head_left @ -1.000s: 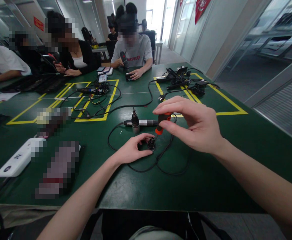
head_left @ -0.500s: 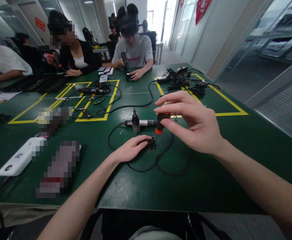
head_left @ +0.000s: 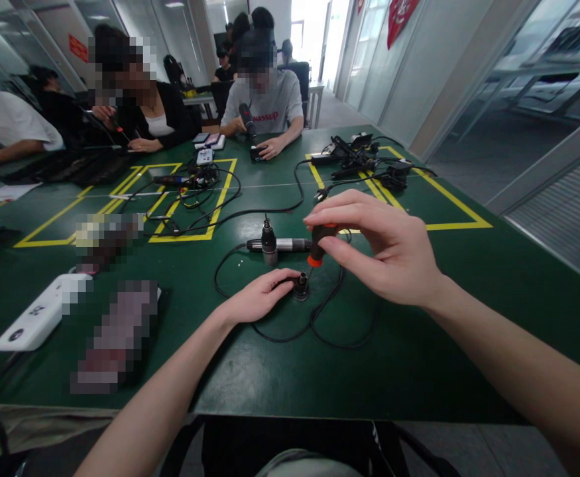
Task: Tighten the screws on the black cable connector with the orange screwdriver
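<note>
My right hand (head_left: 379,248) grips a screwdriver (head_left: 315,261) by its dark handle with an orange collar, thumb on one side and fingers on the other. Its thin shaft points down, the tip at a small round metal part (head_left: 300,291) with a short upright tube. The fingertips of my left hand (head_left: 257,296) close against the left side of that part, holding it on the table. Just behind stands a black and silver tool piece (head_left: 269,244) with a pointed top. A silver, black-ended cylindrical tool (head_left: 292,245) lies behind it, with a black cable (head_left: 274,340) looping around.
A white power strip (head_left: 36,317) and a blurred-out flat object (head_left: 120,331) lie at left on the green table (head_left: 250,384). Tangled cables and adapters (head_left: 352,159) sit inside yellow tape at the back right. Several people sit across the table, one holding a dark tool (head_left: 248,120).
The fingers of my right hand have come down slightly and curl closer around the screwdriver handle. My left hand and the metal part stay in place.
</note>
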`<state>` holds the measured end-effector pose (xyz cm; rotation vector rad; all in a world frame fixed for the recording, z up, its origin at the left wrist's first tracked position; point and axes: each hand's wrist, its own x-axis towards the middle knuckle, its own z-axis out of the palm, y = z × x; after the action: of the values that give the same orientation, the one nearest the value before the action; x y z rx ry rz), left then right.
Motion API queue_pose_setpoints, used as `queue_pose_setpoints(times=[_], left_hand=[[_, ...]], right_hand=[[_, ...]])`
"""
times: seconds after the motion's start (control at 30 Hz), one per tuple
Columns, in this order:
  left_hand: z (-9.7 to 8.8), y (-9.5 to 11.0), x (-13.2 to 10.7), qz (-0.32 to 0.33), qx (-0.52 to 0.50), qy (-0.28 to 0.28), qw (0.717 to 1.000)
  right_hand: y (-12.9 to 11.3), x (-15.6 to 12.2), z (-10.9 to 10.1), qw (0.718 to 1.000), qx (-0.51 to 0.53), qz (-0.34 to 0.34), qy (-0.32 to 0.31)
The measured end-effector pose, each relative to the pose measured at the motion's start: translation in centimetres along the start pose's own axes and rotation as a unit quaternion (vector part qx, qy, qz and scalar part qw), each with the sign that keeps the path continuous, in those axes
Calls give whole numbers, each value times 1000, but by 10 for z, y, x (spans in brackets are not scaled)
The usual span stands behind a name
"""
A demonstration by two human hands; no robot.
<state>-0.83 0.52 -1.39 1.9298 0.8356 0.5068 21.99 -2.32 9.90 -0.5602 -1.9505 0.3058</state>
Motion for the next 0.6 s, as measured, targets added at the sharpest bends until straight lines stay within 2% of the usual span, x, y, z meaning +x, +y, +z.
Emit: queue_pose_setpoints(times=[0.23, 0.6], left_hand=[[0, 2, -1, -3, 13, 1, 1000], [0, 2, 0, -4, 7, 3, 1000]], right_hand=[[-3, 0, -3, 1000, 0, 4, -15], [-2, 1, -2, 1000, -16, -14, -7]])
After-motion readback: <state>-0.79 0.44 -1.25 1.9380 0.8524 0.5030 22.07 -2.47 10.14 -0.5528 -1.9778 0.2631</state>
